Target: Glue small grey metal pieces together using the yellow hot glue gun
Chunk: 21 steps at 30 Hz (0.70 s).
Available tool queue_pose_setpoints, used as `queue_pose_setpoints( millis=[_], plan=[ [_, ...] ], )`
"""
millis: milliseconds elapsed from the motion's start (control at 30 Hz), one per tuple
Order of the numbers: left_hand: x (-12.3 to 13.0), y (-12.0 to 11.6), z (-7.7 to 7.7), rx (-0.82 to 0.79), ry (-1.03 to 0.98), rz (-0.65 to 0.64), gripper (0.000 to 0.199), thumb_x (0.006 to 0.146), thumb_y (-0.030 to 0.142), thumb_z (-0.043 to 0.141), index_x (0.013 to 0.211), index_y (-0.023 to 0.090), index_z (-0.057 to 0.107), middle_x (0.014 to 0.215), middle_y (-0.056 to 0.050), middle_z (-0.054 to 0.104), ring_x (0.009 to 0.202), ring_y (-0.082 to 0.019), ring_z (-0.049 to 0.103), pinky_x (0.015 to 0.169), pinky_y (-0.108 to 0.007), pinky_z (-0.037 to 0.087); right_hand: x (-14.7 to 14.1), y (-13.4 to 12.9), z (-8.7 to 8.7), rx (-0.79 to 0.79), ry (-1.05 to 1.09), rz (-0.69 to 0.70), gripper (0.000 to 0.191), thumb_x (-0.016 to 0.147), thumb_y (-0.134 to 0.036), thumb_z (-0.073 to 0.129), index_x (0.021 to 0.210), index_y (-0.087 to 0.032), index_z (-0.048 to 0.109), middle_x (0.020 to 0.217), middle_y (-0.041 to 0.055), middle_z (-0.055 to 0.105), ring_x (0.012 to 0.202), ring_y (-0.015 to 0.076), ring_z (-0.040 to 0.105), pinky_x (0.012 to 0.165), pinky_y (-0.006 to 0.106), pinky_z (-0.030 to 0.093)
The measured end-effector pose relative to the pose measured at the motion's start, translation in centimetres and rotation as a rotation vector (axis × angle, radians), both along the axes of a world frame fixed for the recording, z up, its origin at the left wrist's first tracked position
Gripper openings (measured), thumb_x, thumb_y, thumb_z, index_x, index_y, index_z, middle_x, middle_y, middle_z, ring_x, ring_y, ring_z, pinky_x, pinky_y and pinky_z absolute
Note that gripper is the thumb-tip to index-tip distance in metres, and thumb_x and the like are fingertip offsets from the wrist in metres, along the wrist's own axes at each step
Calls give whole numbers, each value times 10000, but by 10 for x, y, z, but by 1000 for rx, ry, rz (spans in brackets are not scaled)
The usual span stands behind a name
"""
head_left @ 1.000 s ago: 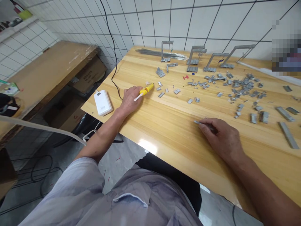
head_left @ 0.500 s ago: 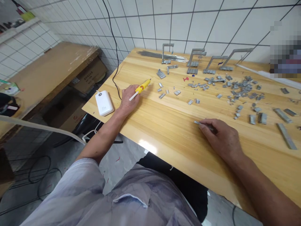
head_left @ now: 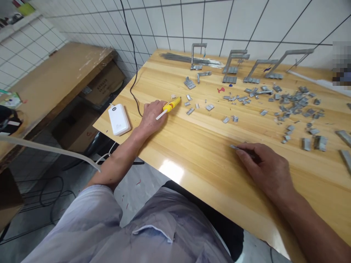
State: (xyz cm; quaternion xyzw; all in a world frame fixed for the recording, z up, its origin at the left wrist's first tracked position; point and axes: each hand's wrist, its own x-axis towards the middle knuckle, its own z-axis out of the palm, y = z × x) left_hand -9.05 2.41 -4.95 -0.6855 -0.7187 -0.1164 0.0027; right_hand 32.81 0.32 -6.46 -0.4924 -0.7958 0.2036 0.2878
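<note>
My left hand (head_left: 153,116) is closed around a yellow hot glue gun (head_left: 173,105) at the left of the wooden table. A white glue stick (head_left: 161,114) sticks out of its back, and the nozzle points away from me near a few loose grey pieces (head_left: 190,111). Low over the table at the right, my right hand (head_left: 270,166) pinches a small, thin grey piece (head_left: 234,147) between thumb and fingertips. Most of that piece is hidden by the fingers.
Several grey hook-shaped stands (head_left: 230,79) stand near the tiled wall. Many small grey pieces (head_left: 297,106) lie scattered at the right. Thin grey rods (head_left: 189,59) lie at the back. A white power bank (head_left: 119,119) and black cable (head_left: 133,86) are at the left.
My view has shifted slightly, so the table's things appear farther right. The glue gun's nozzle sits a little lower and closer to the loose pieces. Both hands keep their hold.
</note>
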Motion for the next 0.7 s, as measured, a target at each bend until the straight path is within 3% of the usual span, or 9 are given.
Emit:
queue_pose_setpoints(
  millis=[200,400,700],
  plan=[
    [-7,3,-6,16,-30,-44,270,1015,251,488,1220,245,664,1191,-137,739,1168,-344,653,972,-490,446,3,0,0,-38,-22,-1,254,1011,-478,654,1069,-280,802,953,68,822,816,281,766,745,442,599],
    [-9,3,-13,81,-50,-4,283,1028,227,480,1268,241,628,1262,-138,738,1223,-327,637,984,-471,439,2,1,-1,-59,-13,-3,266,1018,-505,648,1064,-293,801,963,67,824,828,287,771,756,453,602],
    [-9,6,-6,12,-6,-45,277,1025,255,473,1232,231,655,1212,-150,740,1165,-346,659,974,-484,451,3,0,-2,-46,-5,-9,295,1025,-531,645,1079,-288,805,962,67,826,806,275,766,737,442,598]
  ],
)
